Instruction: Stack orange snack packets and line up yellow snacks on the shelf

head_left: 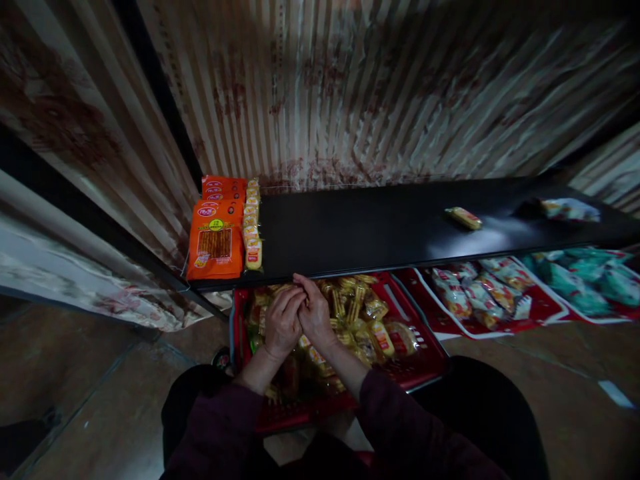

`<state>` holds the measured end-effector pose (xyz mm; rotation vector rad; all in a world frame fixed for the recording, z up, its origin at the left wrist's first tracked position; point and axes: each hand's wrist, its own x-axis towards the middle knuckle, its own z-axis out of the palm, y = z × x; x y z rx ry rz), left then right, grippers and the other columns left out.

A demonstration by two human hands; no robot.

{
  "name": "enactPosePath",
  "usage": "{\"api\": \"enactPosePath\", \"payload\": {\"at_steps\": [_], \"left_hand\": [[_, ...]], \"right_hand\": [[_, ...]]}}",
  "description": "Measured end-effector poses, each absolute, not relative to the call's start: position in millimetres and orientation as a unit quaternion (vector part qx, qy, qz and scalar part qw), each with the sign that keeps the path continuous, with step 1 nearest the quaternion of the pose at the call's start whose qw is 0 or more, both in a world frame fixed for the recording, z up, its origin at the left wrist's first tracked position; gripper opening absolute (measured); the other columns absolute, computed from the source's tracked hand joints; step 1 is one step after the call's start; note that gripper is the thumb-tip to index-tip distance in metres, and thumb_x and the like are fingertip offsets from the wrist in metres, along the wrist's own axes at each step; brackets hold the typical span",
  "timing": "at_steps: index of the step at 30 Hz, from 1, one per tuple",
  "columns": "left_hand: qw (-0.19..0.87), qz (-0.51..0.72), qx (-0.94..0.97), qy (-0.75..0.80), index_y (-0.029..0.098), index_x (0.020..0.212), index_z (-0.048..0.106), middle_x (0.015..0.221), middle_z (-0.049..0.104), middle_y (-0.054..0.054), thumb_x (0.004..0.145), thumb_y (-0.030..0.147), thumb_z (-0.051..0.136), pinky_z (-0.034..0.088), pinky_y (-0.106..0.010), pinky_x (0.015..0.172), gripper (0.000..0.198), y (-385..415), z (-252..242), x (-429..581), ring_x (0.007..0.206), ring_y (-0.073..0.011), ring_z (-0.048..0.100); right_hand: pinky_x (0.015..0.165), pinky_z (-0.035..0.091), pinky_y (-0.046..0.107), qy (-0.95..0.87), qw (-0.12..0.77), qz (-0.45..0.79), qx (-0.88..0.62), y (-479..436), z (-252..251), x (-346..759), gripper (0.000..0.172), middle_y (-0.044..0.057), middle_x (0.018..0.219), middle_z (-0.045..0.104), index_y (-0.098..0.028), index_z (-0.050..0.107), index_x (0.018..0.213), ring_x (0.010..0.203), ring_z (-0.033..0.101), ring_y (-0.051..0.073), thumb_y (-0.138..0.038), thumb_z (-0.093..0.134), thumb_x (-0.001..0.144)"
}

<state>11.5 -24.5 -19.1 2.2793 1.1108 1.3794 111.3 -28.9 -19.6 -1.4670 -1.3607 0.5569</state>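
Both hands meet over a red basket (425,363) filled with small snacks in clear and yellow wrappers (383,339). My left hand (284,321) has its fingers curled, touching my right hand (315,313), whose fingers are also bent inward. What lies between them, if anything, is hidden. Just beyond, on the black shelf (340,230), a row of small yellow packets (253,227) runs from front to back beside orange snack bags (216,240). A single yellow packet (464,218) lies farther right on the shelf.
A crumpled white and blue package (571,209) rests at the shelf's right. Below it are a red basket of white and orange packets (487,293) and another with teal packets (590,280). A striped curtain (320,93) hangs behind; a dark post (160,87) stands left.
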Motion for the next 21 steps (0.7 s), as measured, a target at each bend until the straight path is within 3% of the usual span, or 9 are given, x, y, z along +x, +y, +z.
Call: {"api": "enactPosePath", "payload": {"at_steps": [7,14,21], "left_hand": [[0.210,0.363,0.820,0.390,0.015,0.112,0.061,0.113,0.066,-0.012,0.083,0.007,0.039,0.051,-0.037,0.096,0.037,-47,-52,35,0.109,-0.0188,0.060],[0.309,0.314,0.770,0.461,0.015,0.124,0.052,0.133,0.054,-0.012,0.081,0.009,0.042,0.036,-0.043,0.111,0.045,-28,-63,44,0.129,-0.0203,0.045],[0.472,0.266,0.668,0.511,0.017,0.133,0.045,0.142,0.047,-0.011,0.084,0.018,0.045,0.029,-0.041,0.114,0.049,-8,-74,49,0.133,-0.0210,0.042]], "right_hand": [[0.100,0.045,0.042,-0.528,0.477,0.246,-0.659,-62,-58,141,0.050,0.009,0.114,0.066,-0.019,0.063,0.115,0.107,0.060,0.022,-0.007,0.043,0.071],[0.103,0.042,0.044,-0.487,0.460,0.264,-0.694,-51,-73,149,0.051,0.010,0.123,0.062,-0.018,0.058,0.122,0.114,0.058,0.023,-0.011,0.045,0.073],[0.106,0.039,0.040,-0.440,0.451,0.315,-0.710,-31,-84,157,0.045,0.011,0.129,0.059,-0.017,0.056,0.125,0.118,0.056,0.022,-0.020,0.044,0.082]]}}
